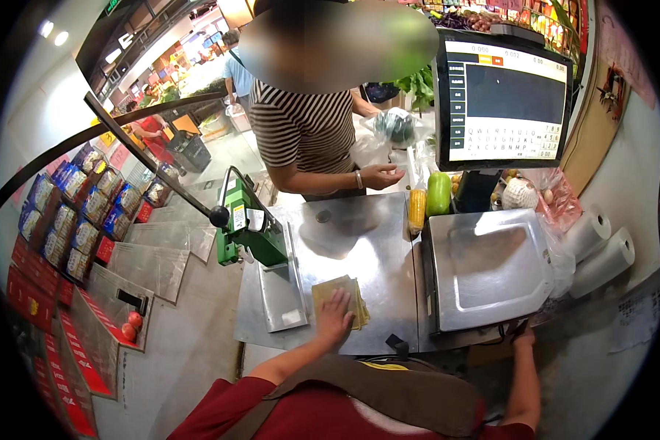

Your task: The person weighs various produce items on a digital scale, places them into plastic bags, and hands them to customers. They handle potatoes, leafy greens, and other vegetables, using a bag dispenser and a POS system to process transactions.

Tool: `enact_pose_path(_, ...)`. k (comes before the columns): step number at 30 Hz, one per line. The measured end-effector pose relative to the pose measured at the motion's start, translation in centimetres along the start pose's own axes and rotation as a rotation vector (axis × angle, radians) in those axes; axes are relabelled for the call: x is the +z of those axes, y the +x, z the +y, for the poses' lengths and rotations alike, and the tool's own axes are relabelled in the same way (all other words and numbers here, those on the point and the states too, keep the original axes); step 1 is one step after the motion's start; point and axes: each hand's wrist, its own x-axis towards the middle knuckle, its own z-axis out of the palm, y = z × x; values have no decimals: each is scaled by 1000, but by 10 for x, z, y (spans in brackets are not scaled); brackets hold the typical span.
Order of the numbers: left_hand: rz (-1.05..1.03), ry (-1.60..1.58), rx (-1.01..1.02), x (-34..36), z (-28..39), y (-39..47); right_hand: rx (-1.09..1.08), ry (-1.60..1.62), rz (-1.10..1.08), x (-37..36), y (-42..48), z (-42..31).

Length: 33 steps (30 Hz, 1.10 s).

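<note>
My left hand (334, 313) rests with spread fingers on a folded yellowish cloth (338, 291) on the steel counter (363, 236). Beside it stands a green bag-neck tape sealer (253, 220) on a metal base. My right hand (522, 335) is low at the front right corner of a steel-topped scale (489, 264); its fingers are partly hidden in shadow, and whether it holds anything is unclear. Behind the scale's left corner lie a wrapped corn cob (416, 212) and a light green gourd (438, 194).
A touch screen monitor (506, 104) stands behind the scale, with plastic bag rolls (605, 258) at its right. Across the counter a person in a striped shirt (302, 126) has one hand near a bagged dark green vegetable (396, 127). Packaged goods (93, 203) fill the left shelves.
</note>
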Motion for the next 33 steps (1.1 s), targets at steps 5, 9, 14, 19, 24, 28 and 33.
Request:
enact_pose_path(5,-25,1,-20,-2,-2,-1,-36,73,-18,-27,-33,-11)
enact_pose_path(9,-34,-26,-3,3,-6,4,278,1192,263,-18,-52,-6)
enact_pose_path(14,-6,-110,-11,-2,-12,0,185,486,606,-27,-147,-54)
enact_pose_path(19,-17,-263,-4,-15,-7,10,274,668,587,20,-204,-63)
enact_pose_path(24,82,-505,90,-53,27,36,346,652,554,26,-236,-69)
enact_pose_path(28,92,-482,213,-65,63,63,249,747,813,19,-216,-58)
enact_pose_path(33,224,-587,379,-99,155,82,142,914,842,-51,-184,-22)
